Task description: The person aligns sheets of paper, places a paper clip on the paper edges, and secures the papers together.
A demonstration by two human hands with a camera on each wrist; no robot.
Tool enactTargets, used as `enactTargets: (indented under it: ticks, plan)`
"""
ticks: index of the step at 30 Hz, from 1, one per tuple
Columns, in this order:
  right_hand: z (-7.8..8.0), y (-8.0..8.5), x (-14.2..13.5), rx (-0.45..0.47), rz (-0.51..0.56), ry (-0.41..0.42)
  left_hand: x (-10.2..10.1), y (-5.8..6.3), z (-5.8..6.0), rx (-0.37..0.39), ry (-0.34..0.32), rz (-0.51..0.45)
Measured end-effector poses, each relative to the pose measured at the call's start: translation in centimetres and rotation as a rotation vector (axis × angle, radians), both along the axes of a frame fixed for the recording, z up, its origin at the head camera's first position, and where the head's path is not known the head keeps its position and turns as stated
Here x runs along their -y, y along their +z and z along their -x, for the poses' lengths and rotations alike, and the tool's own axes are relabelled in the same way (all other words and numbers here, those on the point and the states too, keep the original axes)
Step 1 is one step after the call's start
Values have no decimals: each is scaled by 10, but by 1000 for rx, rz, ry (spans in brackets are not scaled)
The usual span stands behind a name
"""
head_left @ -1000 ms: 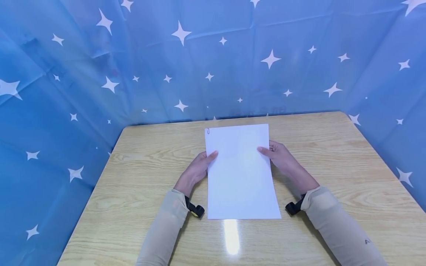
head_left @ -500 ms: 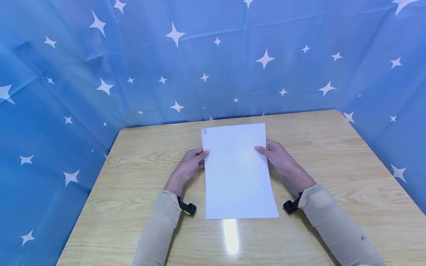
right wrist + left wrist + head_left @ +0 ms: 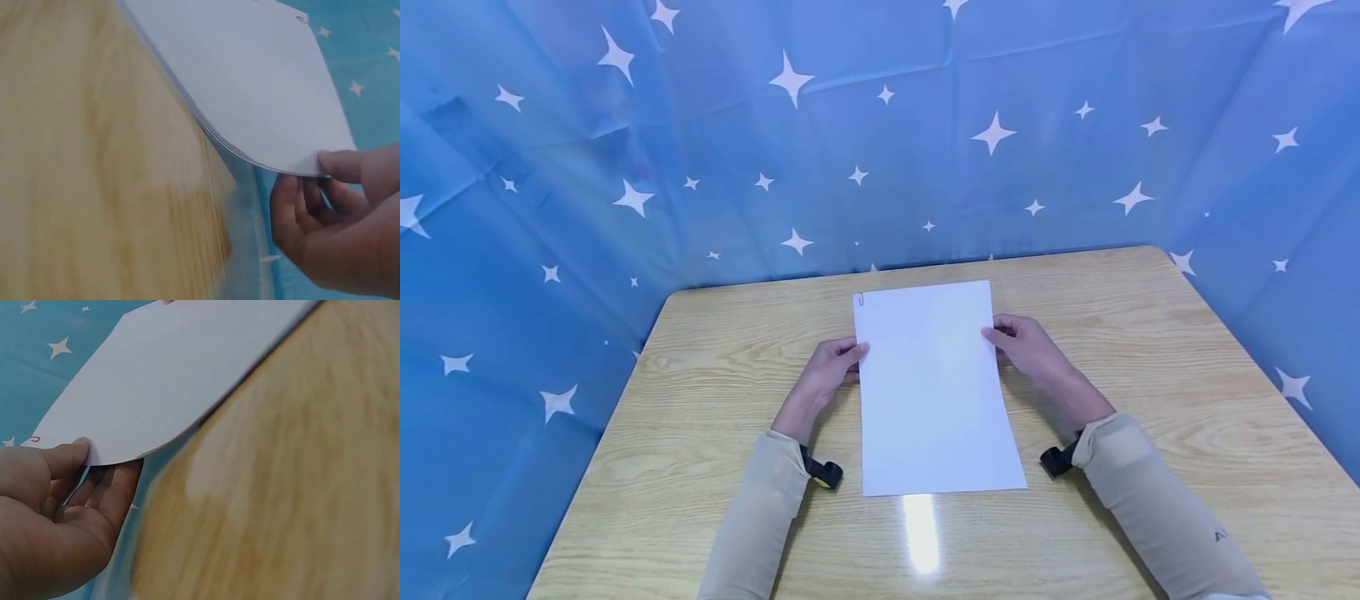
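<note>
A stack of white paper [image 3: 928, 392] lies in front of me, its far part lifted off the table and its near edge low over the wood. At its far left corner sits a small red paper clip [image 3: 861, 299], also seen in the left wrist view. My left hand [image 3: 826, 371] pinches the left edge, thumb on top and fingers beneath. On the opposite edge my right hand [image 3: 1030, 350] pinches the sheets the same way. Several layered sheet edges show along the curved side of the stack [image 3: 250, 119] in the right wrist view.
The wooden table [image 3: 715, 375] spreads out on both sides of the paper, with a bright light reflection near its front. A blue cloth with white stars [image 3: 880, 133] hangs behind and at the sides. Each wrist wears a black camera band.
The paper has shifted slightly left in view, along with the whole scene. My left thumb has drawn back toward the left edge, and my right thumb now lies nearer the right edge.
</note>
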State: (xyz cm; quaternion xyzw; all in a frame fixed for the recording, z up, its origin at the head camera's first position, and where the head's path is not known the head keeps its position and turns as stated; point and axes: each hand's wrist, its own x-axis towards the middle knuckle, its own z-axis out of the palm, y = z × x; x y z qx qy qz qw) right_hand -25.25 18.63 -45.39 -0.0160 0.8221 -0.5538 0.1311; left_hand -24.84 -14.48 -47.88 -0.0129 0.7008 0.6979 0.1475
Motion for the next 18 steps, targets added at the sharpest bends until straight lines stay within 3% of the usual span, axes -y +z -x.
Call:
enactTargets:
  ticks: [8, 18]
  plan:
    - [0, 0, -1, -52, -92, -17, 1, 2, 0, -28, -7, 79]
    - [4, -3, 0, 44, -75, -30, 4, 6, 0, -23, 37, 122]
